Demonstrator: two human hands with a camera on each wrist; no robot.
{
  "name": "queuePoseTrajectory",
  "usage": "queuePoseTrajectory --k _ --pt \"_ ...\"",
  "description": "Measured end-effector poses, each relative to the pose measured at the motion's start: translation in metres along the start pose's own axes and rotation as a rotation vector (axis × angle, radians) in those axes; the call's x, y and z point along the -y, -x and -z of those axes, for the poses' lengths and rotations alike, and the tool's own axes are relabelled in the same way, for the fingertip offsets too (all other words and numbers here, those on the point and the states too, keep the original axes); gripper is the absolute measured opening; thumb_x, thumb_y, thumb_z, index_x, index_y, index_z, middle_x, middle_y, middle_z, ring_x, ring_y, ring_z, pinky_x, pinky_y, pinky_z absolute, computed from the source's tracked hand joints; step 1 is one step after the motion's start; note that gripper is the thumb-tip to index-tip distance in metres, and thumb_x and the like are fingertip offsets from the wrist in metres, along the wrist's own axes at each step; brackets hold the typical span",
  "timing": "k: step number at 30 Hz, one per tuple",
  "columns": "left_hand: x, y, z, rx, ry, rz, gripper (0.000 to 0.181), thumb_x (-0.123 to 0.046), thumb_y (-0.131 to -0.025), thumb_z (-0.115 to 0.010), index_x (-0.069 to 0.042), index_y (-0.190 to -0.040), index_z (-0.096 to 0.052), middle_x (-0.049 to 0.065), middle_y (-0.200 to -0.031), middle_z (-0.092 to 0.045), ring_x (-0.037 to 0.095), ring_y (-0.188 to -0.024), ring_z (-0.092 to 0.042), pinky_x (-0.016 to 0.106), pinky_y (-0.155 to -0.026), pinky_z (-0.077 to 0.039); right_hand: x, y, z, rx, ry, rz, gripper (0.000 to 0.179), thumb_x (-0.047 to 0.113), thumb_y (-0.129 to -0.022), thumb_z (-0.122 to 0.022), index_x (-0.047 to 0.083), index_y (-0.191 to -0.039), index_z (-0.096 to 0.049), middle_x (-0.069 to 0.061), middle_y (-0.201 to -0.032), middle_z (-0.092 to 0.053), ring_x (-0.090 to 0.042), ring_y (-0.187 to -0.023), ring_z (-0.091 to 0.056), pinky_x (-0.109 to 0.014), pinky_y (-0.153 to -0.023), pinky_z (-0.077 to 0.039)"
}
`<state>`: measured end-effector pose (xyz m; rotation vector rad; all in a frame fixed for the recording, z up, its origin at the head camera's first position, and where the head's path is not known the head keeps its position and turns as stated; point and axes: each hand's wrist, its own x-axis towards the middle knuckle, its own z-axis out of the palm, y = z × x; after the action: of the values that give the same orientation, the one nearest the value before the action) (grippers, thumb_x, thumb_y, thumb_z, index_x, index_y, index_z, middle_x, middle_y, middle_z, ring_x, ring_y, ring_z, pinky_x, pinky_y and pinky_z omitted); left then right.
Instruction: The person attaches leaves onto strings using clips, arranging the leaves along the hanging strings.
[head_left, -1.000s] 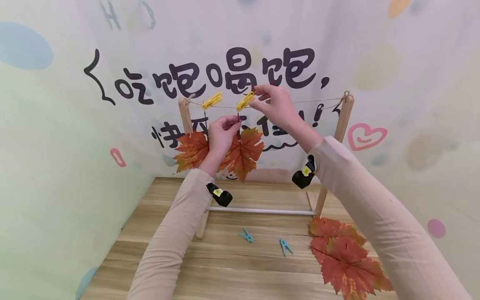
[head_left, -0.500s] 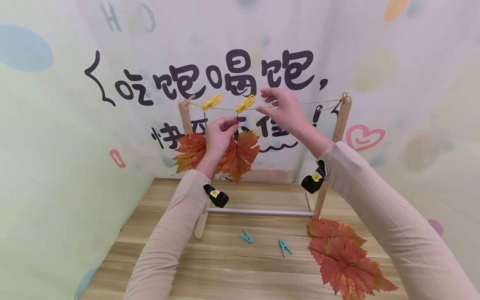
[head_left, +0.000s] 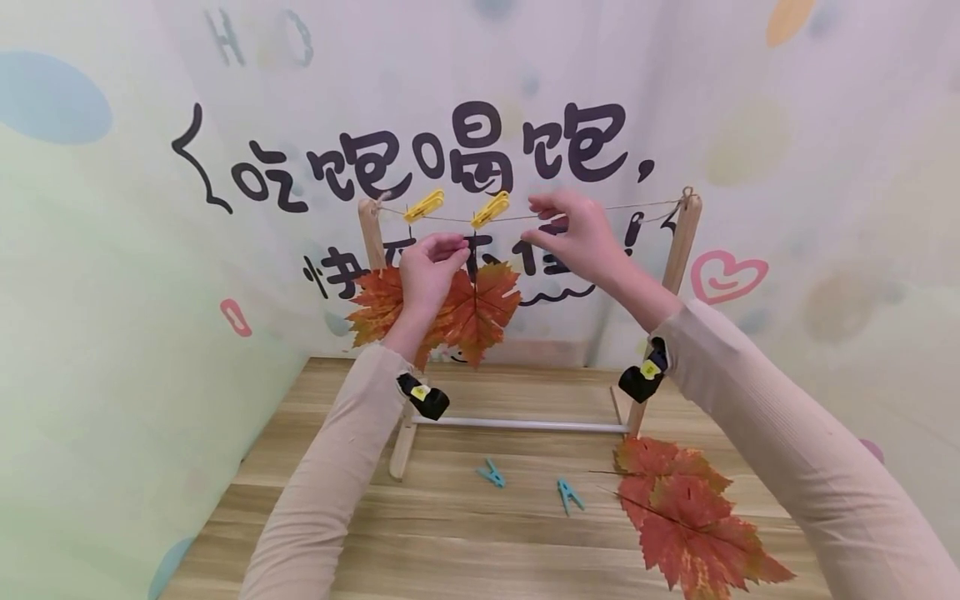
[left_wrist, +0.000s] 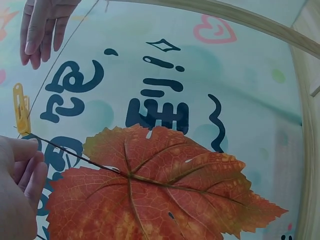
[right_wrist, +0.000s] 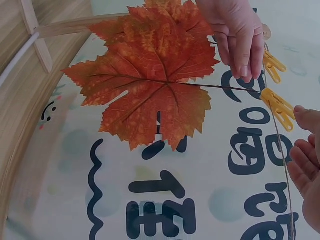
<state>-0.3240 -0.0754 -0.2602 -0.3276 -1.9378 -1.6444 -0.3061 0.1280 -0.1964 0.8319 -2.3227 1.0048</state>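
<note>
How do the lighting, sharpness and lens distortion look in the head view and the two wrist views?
Head view: bright, even light, no hard shadows standing out on the table; left wrist view: dimmer, bluish, with the wooden post bowed, probably by the lens, though veins on the hanging leaf read clearly; right wrist view: also dimmer than the head view, veins legible.

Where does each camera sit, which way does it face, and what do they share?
Head: worn on the head, facing forward and down at string, hung leaves and table; left hand, right hand and sleeves show.
Left wrist: on the left wrist, facing the backdrop toward the right post; left hand lower left, right hand top left.
Right wrist: on the right wrist, facing the backdrop toward the left post; left hand at top, right hand at right edge.
Shared: both wrist views show the string and right yellow clip.
</note>
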Motion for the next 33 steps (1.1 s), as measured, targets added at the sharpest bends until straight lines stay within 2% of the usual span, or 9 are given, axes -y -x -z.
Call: queuePoseTrajectory --k 5,8,13,15,17,24,33 --pt "0.000 0.004 0.003 0.026 0.002 -0.024 0.021 -0.004 -0.078 -0.069 0.006 -0.097 -0.066 0.018 -0.093 -0.067 0.022 -0.084 -0.065 0.023 -0.073 -0.052 -0.003 0.011 0.000 0.012 0.010 -0.010 0.043 0.009 -0.078 -0.070 -0.003 -0.118 -0.056 -0.018 -0.110 -0.060 -0.025 -0.100 -0.057 -0.036 -0.087 -0.047" --pt "-0.003 0.010 0.007 0.054 -0.001 -0.013 0.021 -0.005 -0.079 -0.068 0.005 -0.097 -0.066 0.018 -0.095 -0.067 0.023 -0.085 -0.064 0.023 -0.075 -0.052 -0.006 0.019 0.001 0.021 0.015 -0.012 0.043 0.010 -0.078 -0.071 -0.002 -0.118 -0.057 -0.017 -0.110 -0.060 -0.024 -0.099 -0.057 -0.035 -0.087 -0.047" --pt "-0.025 0.029 0.015 0.089 -0.023 0.009 0.021 -0.001 -0.080 -0.066 0.010 -0.099 -0.064 0.022 -0.098 -0.065 0.029 -0.088 -0.063 0.023 -0.077 -0.051 -0.016 0.035 0.001 0.026 0.023 -0.016 0.044 0.012 -0.078 -0.071 0.000 -0.118 -0.057 -0.015 -0.111 -0.060 -0.023 -0.098 -0.057 -0.036 -0.087 -0.047" --pt "-0.030 0.035 0.017 0.100 -0.037 0.007 0.021 0.001 -0.080 -0.065 0.011 -0.098 -0.063 0.024 -0.098 -0.065 0.031 -0.088 -0.063 0.022 -0.076 -0.051 -0.021 0.042 0.001 0.027 0.021 -0.024 0.045 0.012 -0.077 -0.072 -0.001 -0.118 -0.057 -0.015 -0.111 -0.061 -0.025 -0.099 -0.057 -0.038 -0.086 -0.047" --pt "-0.026 0.039 0.019 0.114 -0.041 0.001 0.019 0.002 -0.080 -0.065 0.011 -0.097 -0.064 0.024 -0.097 -0.065 0.031 -0.086 -0.063 0.020 -0.075 -0.051 -0.025 0.050 0.001 0.033 0.019 -0.035 0.045 0.012 -0.077 -0.072 -0.001 -0.118 -0.057 -0.016 -0.111 -0.061 -0.026 -0.099 -0.056 -0.039 -0.086 -0.047" --pt "0.017 0.043 0.021 0.162 -0.051 0.008 0.019 -0.003 -0.080 -0.067 0.005 -0.097 -0.066 0.019 -0.095 -0.066 0.022 -0.084 -0.063 0.017 -0.072 -0.050 -0.044 0.074 0.003 0.044 0.019 -0.052 0.043 0.009 -0.077 -0.072 -0.004 -0.115 -0.057 -0.019 -0.110 -0.061 -0.029 -0.097 -0.057 -0.042 -0.083 -0.048" --pt "0.040 0.060 0.025 0.194 -0.104 -0.004 0.014 -0.003 -0.079 -0.068 0.001 -0.092 -0.068 0.014 -0.088 -0.068 0.021 -0.080 -0.064 0.018 -0.069 -0.050 -0.064 0.103 0.005 0.055 0.023 -0.101 0.042 0.009 -0.078 -0.071 -0.005 -0.115 -0.057 -0.019 -0.109 -0.061 -0.030 -0.096 -0.056 -0.044 -0.082 -0.048"
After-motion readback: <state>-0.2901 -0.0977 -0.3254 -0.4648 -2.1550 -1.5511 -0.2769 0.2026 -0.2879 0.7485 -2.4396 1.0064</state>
